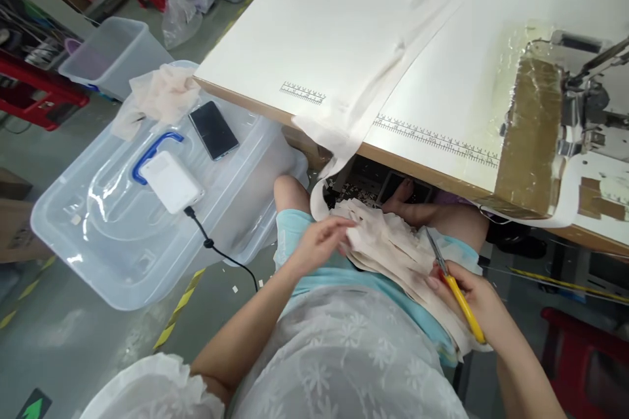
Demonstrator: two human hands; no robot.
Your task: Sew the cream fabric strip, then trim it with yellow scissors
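A bunched stack of pale beige cloth strips [388, 242] lies across the lap, over light blue shorts. At the stack's left edge is my left hand [324, 242], its fingers closed together on the cloth; the fingertips are partly hidden. My right hand [462, 291] grips yellow-handled scissors [462, 308], their metal blades pointing up and away, and rests against the right end of the stack. A long pale fabric strip [383, 75] runs over the white table [275, 26] and hangs off its front edge towards the lap.
A sewing machine [584, 98] stands at the table's right. On the left, a lidded clear plastic box [98, 209] bears a phone [213, 131], a white power bank [171, 181] with a black cable, and sheer fabric [164, 95]. A red stool [587, 360] is at lower right.
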